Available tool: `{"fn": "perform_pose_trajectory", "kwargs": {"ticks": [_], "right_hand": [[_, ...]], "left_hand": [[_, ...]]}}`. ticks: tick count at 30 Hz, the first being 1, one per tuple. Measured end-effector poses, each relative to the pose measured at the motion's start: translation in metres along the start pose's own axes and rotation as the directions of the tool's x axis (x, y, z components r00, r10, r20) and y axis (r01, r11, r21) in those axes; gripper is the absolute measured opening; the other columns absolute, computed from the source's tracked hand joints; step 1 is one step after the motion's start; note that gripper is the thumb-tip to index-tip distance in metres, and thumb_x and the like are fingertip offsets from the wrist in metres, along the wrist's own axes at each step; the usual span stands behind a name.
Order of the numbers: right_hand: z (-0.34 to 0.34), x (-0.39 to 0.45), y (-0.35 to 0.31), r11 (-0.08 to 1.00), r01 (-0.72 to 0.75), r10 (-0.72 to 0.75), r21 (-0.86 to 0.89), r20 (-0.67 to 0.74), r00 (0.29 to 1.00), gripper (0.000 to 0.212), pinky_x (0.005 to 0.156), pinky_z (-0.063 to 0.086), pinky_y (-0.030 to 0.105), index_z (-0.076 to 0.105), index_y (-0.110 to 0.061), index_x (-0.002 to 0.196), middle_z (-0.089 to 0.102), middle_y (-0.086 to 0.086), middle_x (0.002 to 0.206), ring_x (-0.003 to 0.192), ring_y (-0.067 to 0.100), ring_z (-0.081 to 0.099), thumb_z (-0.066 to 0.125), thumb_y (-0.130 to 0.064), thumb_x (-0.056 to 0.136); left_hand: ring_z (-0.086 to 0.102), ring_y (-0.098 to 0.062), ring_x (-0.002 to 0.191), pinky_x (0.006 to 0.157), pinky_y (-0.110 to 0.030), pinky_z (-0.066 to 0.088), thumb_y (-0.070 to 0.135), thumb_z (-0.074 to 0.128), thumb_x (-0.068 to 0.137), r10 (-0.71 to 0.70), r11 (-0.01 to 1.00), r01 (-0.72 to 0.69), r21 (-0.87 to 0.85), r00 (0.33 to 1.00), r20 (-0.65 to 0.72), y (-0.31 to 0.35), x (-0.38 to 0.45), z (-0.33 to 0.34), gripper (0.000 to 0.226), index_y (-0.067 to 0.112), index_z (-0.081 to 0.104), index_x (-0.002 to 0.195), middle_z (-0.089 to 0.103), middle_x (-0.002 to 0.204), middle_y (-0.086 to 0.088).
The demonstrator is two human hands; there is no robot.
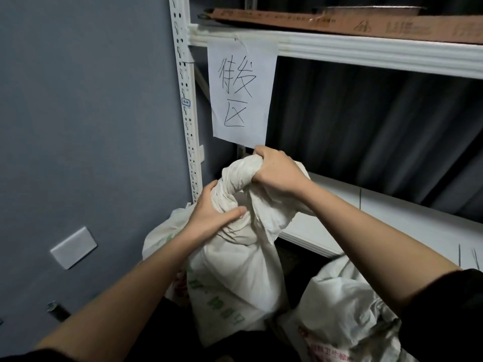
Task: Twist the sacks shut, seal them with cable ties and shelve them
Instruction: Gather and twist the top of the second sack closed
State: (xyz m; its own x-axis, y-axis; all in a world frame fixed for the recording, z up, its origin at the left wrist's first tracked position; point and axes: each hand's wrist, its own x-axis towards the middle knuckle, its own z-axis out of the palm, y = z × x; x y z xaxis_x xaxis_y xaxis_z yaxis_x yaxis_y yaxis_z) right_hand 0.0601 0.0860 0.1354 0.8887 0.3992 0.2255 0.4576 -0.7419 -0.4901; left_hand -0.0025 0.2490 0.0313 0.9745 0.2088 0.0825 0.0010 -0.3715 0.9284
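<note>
Reaching forward from the bottom corners, two bare forearms meet over a white sack point(235, 273) that stands upright in front of the person. Below the right forearm lies a second sack point(347, 304), white with red print near its base, its top crumpled and loose. Just behind the left wrist, the top of a third sack point(167, 231) shows pale with green marks.

The left hand point(209, 212) wraps around the gathered neck of the upright sack, thumb stretched across the front and fingers curled behind the cloth. Directly above it, the right hand point(274, 171) is clenched tight on the twisted rope of fabric at the sack's mouth, pulling it up and to the right; the twist bulges out to the left of that fist.

To the right of the right hand runs a white shelf board point(379, 220), with thin dark cable ties point(467, 257) lying on it beside the right elbow. Left of the left forearm, a white wall plate point(73, 247) sits on the grey wall.

Just above the right hand hangs a paper sign point(241, 90) with handwritten characters, taped to the upper shelf beam point(366, 49). A perforated white upright point(187, 100) stands left of the sign, and flat brown cardboard point(339, 23) rests on top.
</note>
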Motion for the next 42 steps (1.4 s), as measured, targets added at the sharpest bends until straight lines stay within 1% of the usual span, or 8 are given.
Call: {"fn": "perform_pose_trajectory", "kwargs": {"ticks": [5, 14, 19, 24, 29, 34, 40, 42], "right_hand": [[0.004, -0.005, -0.018, 0.996, 0.059, -0.065, -0.073, -0.076, 0.995, 0.022, 0.058, 0.039, 0.035, 0.041, -0.022, 0.075, 0.057, -0.001, 0.067, 0.069, 0.029, 0.055, 0.061, -0.021, 0.068], [0.017, -0.004, -0.030, 0.931, -0.014, 0.038, 0.364, -0.060, 0.997, 0.028, 0.060, 0.037, 0.031, 0.043, -0.026, 0.070, 0.049, -0.010, 0.068, 0.068, 0.015, 0.045, 0.063, -0.019, 0.053], [0.012, -0.003, 0.000, 0.761, -0.216, 0.123, 0.611, 0.191, 0.974, 0.032, 0.069, 0.043, 0.030, 0.052, -0.021, 0.084, 0.055, 0.001, 0.080, 0.078, 0.017, 0.052, 0.060, -0.014, 0.054], [0.017, -0.017, 0.031, 0.557, -0.293, -0.066, 0.777, 0.394, 0.917, 0.057, 0.087, 0.053, 0.030, 0.050, -0.026, 0.119, 0.064, -0.001, 0.108, 0.098, 0.014, 0.064, 0.070, -0.009, 0.069], [0.054, -0.027, 0.039, 0.641, -0.248, 0.046, 0.726, 0.287, 0.957, 0.075, 0.095, 0.052, 0.034, 0.046, -0.018, 0.133, 0.064, 0.003, 0.123, 0.112, 0.017, 0.063, 0.079, -0.013, 0.066], [0.070, -0.028, 0.032, 0.784, -0.211, 0.105, 0.584, 0.210, 0.972, 0.039, 0.069, 0.049, 0.014, 0.059, -0.018, 0.109, 0.065, -0.012, 0.090, 0.078, -0.009, 0.063, 0.062, 0.005, 0.078], [0.078, -0.034, 0.043, 0.986, -0.167, 0.166, -0.019, -0.032, 0.986, 0.032, 0.080, 0.042, 0.035, 0.057, -0.023, 0.113, 0.068, 0.006, 0.105, 0.100, 0.030, 0.059, 0.054, -0.042, 0.088], [0.078, -0.039, 0.042, 0.984, -0.178, 0.177, 0.032, 0.022, 0.984, 0.036, 0.079, 0.039, 0.032, 0.057, -0.021, 0.116, 0.067, 0.008, 0.112, 0.105, 0.032, 0.058, 0.055, -0.041, 0.085]], "left_hand": [[0.059, -0.013, 0.100, 0.081, -0.031, 0.047, 0.040, 0.081, 0.062, -0.020, 0.998, 0.031, 0.063, 0.985, -0.173, 0.002, 0.003, 0.011, 0.070, 0.020, 0.048, 0.120, 0.060, 0.105, 0.010], [0.052, -0.034, 0.119, 0.089, -0.037, 0.042, 0.027, 0.070, 0.080, 0.113, 0.919, -0.070, 0.387, 0.990, -0.088, -0.006, 0.010, 0.017, 0.071, 0.007, 0.031, 0.136, 0.055, 0.128, -0.015], [0.048, -0.024, 0.127, 0.095, -0.029, 0.042, 0.016, 0.068, 0.076, 0.194, 0.948, -0.171, 0.267, 0.979, -0.063, -0.013, 0.017, 0.008, 0.051, 0.012, 0.053, 0.125, 0.059, 0.127, -0.005], [0.059, -0.015, 0.107, 0.087, -0.024, 0.042, 0.013, 0.072, 0.078, 0.096, 0.995, -0.096, 0.027, 0.995, -0.021, -0.007, 0.019, 0.001, 0.040, 0.024, 0.061, 0.115, 0.063, 0.119, 0.001], [0.058, -0.003, 0.096, 0.078, -0.015, 0.042, 0.018, 0.071, 0.084, 0.042, 0.994, -0.040, -0.104, 0.999, 0.019, 0.003, 0.015, -0.002, 0.029, 0.031, 0.060, 0.107, 0.062, 0.111, 0.007], [0.059, -0.012, 0.087, 0.069, -0.020, 0.044, 0.003, 0.064, 0.079, -0.168, 0.975, 0.161, -0.151, 0.985, -0.039, 0.002, 0.016, -0.005, 0.026, 0.020, 0.062, 0.099, 0.064, 0.089, 0.009], [0.058, -0.012, 0.073, 0.063, -0.023, 0.046, 0.002, 0.061, 0.078, -0.199, 0.967, 0.193, -0.167, 0.980, -0.017, -0.002, 0.019, -0.009, 0.020, 0.022, 0.063, 0.080, 0.065, 0.078, 0.004], [0.059, -0.013, 0.073, 0.065, -0.025, 0.047, 0.002, 0.060, 0.078, -0.221, 0.956, 0.211, -0.204, 0.975, -0.028, -0.001, 0.019, -0.007, 0.018, 0.020, 0.063, 0.081, 0.065, 0.080, 0.001]]}}
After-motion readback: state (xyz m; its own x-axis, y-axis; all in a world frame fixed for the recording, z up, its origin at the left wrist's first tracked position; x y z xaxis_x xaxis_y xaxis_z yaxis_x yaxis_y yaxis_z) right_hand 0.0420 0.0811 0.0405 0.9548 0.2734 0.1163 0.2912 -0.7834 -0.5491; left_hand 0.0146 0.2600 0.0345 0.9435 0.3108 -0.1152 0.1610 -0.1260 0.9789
